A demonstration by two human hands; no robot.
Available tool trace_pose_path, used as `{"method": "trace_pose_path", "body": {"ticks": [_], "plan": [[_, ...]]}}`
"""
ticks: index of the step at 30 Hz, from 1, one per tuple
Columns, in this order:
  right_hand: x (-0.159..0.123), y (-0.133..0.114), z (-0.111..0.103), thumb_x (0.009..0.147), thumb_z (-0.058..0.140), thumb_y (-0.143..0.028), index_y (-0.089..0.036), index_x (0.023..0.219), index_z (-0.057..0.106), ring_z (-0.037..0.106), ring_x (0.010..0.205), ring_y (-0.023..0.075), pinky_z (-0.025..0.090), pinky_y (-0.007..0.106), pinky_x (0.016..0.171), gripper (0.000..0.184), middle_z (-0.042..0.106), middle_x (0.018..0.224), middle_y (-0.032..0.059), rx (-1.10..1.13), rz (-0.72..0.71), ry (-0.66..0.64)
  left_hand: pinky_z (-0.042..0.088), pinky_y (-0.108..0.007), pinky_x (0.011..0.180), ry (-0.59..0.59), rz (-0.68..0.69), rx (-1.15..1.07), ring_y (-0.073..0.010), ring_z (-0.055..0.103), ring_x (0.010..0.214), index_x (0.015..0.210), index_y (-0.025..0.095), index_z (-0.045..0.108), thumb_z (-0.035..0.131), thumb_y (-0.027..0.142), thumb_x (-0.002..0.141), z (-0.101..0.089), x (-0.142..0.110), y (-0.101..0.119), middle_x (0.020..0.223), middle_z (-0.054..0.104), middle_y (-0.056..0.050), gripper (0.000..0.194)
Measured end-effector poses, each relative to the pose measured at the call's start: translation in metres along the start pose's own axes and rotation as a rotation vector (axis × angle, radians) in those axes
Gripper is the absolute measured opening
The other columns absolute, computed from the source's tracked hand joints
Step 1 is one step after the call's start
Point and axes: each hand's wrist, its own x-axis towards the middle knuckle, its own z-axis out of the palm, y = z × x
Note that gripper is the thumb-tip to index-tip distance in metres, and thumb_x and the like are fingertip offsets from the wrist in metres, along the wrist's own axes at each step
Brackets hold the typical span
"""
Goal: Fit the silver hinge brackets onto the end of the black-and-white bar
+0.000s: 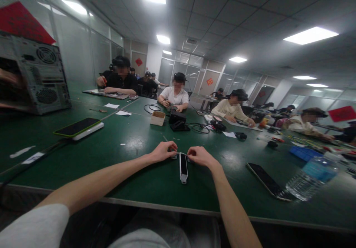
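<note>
A small, narrow device (183,168) with a white edge and a dark top lies on the green table in front of me, its length pointing toward me. My left hand (164,151) is at the left of its far end, fingers curled and pinched over a small pale piece whose kind I cannot make out. On the other side, my right hand (200,156) has its thumb and fingers closed near the same far end, beside another small pale bit. Something thin seems to run between both hands behind the device. Fingertip detail is too small to tell.
A phone (268,181) and a tilted-looking plastic water bottle (311,177) are at right, near a blue tray (304,152). Ahead stand a small box (157,118) and a black stand (178,121). At left are another phone (78,127) and a computer case (46,75). Co-workers sit across.
</note>
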Motion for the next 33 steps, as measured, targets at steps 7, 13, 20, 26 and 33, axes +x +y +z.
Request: {"method": "trace_pose_path", "body": {"ticks": [7, 13, 20, 26, 33], "plan": [[-0.001, -0.001, -0.001, 0.077, 0.056, -0.019, -0.016, 0.084, 0.069, 0.060, 0.071, 0.0127, 0.042, 0.020, 0.062, 0.015, 0.069, 0.080, 0.0026, 0.016, 0.021, -0.001, 0.047, -0.026, 0.073, -0.015, -0.043, 0.035, -0.0166, 0.064, 0.079, 0.095, 0.019, 0.059, 0.064, 0.029, 0.077, 0.001, 0.001, -0.003, 0.087, 0.071, 0.000, 0.022], [-0.001, -0.002, -0.002, 0.077, 0.056, -0.020, -0.017, 0.085, 0.068, 0.060, 0.072, 0.0128, 0.042, 0.020, 0.062, 0.015, 0.069, 0.082, 0.0030, 0.012, 0.022, -0.008, 0.047, -0.025, 0.072, -0.010, -0.015, 0.045, -0.0155, 0.063, 0.078, 0.094, 0.019, 0.061, 0.064, 0.023, 0.075, -0.001, 0.000, 0.003, 0.088, 0.070, 0.001, 0.020], [-0.002, -0.002, -0.002, 0.078, 0.054, -0.020, -0.017, 0.085, 0.068, 0.060, 0.072, 0.0128, 0.042, 0.020, 0.062, 0.016, 0.069, 0.082, 0.0030, -0.010, 0.019, -0.008, 0.047, -0.025, 0.073, 0.029, -0.016, 0.074, -0.0158, 0.064, 0.080, 0.096, 0.018, 0.059, 0.055, 0.016, 0.079, 0.000, -0.001, 0.006, 0.089, 0.071, -0.001, 0.018], [0.000, 0.003, 0.000, 0.078, 0.055, -0.022, -0.017, 0.084, 0.068, 0.060, 0.071, 0.0129, 0.042, 0.021, 0.062, 0.015, 0.069, 0.081, 0.0025, 0.003, 0.000, -0.003, 0.048, -0.025, 0.075, 0.022, 0.017, 0.053, -0.0149, 0.065, 0.080, 0.096, 0.017, 0.058, 0.052, 0.010, 0.078, -0.001, -0.003, 0.008, 0.086, 0.071, 0.000, 0.021], [0.001, 0.005, 0.000, 0.077, 0.055, -0.022, -0.017, 0.085, 0.068, 0.060, 0.071, 0.0135, 0.042, 0.022, 0.062, 0.016, 0.069, 0.080, 0.0025, -0.003, -0.001, 0.003, 0.047, -0.022, 0.072, 0.095, 0.092, 0.014, -0.0125, 0.064, 0.075, 0.094, 0.016, 0.059, 0.050, 0.005, 0.074, -0.004, -0.007, 0.016, 0.084, 0.070, 0.000, 0.024]]}}
